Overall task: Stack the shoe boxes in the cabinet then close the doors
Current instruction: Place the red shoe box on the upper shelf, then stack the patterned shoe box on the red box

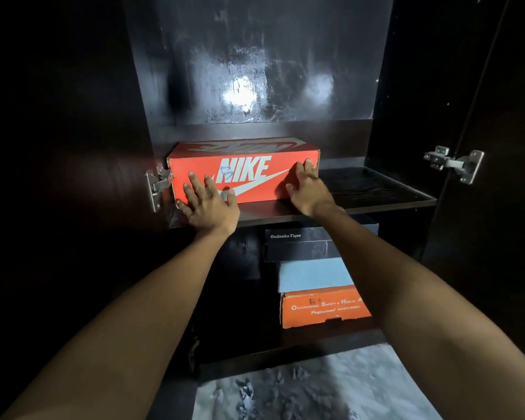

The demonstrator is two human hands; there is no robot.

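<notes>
Orange box (246, 174): sits on the shelf (376, 189).
Left hand (208, 204): flat on its front, fingers apart.
Right hand (308, 189): same.

Mottled grey-and-white floor (331, 386) below, bright glare patch (240, 93) on glossy dark panel
</notes>
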